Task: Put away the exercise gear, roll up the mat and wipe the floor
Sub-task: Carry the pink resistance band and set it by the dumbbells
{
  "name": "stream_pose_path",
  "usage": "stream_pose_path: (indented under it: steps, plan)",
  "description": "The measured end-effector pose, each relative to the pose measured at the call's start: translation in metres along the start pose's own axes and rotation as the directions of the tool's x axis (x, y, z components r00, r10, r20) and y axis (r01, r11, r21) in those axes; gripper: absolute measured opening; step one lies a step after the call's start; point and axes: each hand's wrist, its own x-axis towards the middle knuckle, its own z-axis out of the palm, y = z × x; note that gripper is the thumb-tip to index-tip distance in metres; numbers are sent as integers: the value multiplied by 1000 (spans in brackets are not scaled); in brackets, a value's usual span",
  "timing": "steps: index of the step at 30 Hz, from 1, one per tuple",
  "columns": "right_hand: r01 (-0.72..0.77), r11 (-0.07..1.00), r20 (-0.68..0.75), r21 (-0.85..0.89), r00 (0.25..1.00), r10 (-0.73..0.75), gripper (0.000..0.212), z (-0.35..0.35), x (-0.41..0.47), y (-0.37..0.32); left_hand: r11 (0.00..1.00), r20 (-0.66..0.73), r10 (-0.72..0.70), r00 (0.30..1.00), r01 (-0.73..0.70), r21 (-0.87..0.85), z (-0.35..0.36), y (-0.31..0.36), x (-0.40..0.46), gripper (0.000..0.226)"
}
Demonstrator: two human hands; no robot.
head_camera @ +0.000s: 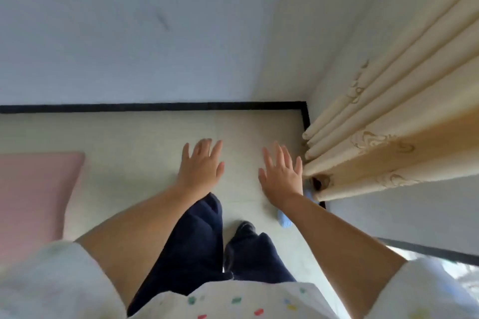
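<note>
Head view, only one there is: person stands in a room corner, both arms stretched fwd & down. Left hand (201, 166) is spread flat, fingers straight, holding nothing. Right hand (282, 173) same, splayed, nothing in it, just beside the curtain (375, 137) hem.

The mat (36, 197), pink, lies flat on the floor (145, 142) at the left edge, not rolled, well apart from both hands. A small blue ribbed object (285, 220) sits on the floor under the right forearm, near the curtain; prob. exercise gear, can't tell what exactly.

Risks, imo: right hand could snag the curtain folds if it drops straight down, since they hang so close. The blue thing is part hidden by the arm & near the feet, so easy to step on or kick under the curtain.

Count: 2 hands, 1 mat, 1 blue object, 1 curtain w/ several folds. No cloth for wiping in sight.
</note>
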Motion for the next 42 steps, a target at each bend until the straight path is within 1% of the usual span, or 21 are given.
stream_pose_path:
  steps: [2, 4, 8, 12, 14, 17, 18, 19, 21, 22, 23, 26, 28, 30, 32, 35, 36, 38, 42]
  plan:
    - [147, 987, 21, -66, 989, -146, 56, 0, -3, -36, 988, 3, -152, 988, 152, -41, 7, -29, -35, 56]
    - [279, 955, 58, -104, 960, -274, 56, 2, -10, -74, 956, -8, -287, 958, 286, -66, 17, -53, -73, 56]
    - [499, 838, 142, -223, 867, -478, 56, 18, -30, -147, 853, -5, -502, 865, 494, -168, 38, -90, -146, 56]
    - [618, 734, 214, -280, 786, -580, 55, 44, -53, -220, 724, 10, -662, 750, 642, -254, 64, -126, -222, 54]
    - [653, 692, 235, -309, 757, -610, 55, 64, -71, -261, 680, 32, -701, 712, 681, -271, 79, -147, -267, 54]
    - [682, 673, 280, -287, 732, -622, 55, 103, -115, -333, 608, 107, -747, 656, 739, -289, 103, -191, -347, 56]
    - [697, 664, 293, -272, 717, -633, 55, 117, -133, -357, 571, 122, -776, 619, 771, -283, 111, -209, -376, 56]
    - [719, 644, 310, -262, 695, -649, 55, 131, -151, -382, 522, 143, -811, 568, 812, -261, 118, -227, -405, 57]
    - [767, 592, 348, -249, 641, -684, 55, 152, -185, -428, 401, 187, -874, 449, 883, -245, 128, -259, -461, 57]
    - [786, 568, 364, -246, 618, -697, 55, 160, -200, -448, 347, 200, -895, 399, 903, -253, 133, -272, -486, 57]
    - [801, 547, 376, -244, 598, -708, 55, 167, -213, -468, 313, 208, -906, 368, 915, -254, 137, -283, -508, 57]
    - [835, 491, 388, -248, 550, -739, 55, 181, -235, -526, 260, 225, -921, 317, 932, -252, 146, -320, -549, 57]
    - [850, 453, 396, -268, 526, -753, 56, 185, -237, -562, 196, 249, -928, 277, 932, -306, 149, -343, -561, 56]
    - [863, 412, 415, -294, 503, -758, 55, 188, -237, -597, 181, 272, -921, 278, 926, -332, 151, -364, -568, 56]
    - [867, 395, 419, -304, 494, -762, 55, 193, -233, -633, 210, 260, -917, 302, 921, -327, 154, -390, -572, 56]
    - [883, 347, 429, -316, 459, -778, 55, 205, -223, -699, 213, 258, -917, 304, 921, -326, 154, -450, -581, 55]
    - [891, 333, 434, -309, 444, -784, 55, 209, -220, -723, 196, 258, -921, 291, 920, -338, 154, -472, -586, 55]
    - [904, 307, 453, -298, 417, -788, 55, 215, -216, -772, 142, 264, -934, 242, 927, -346, 154, -517, -598, 54]
    - [929, 184, 499, -322, 332, -800, 56, 219, -212, -876, 29, 302, -944, 134, 945, -327, 145, -602, -630, 53]
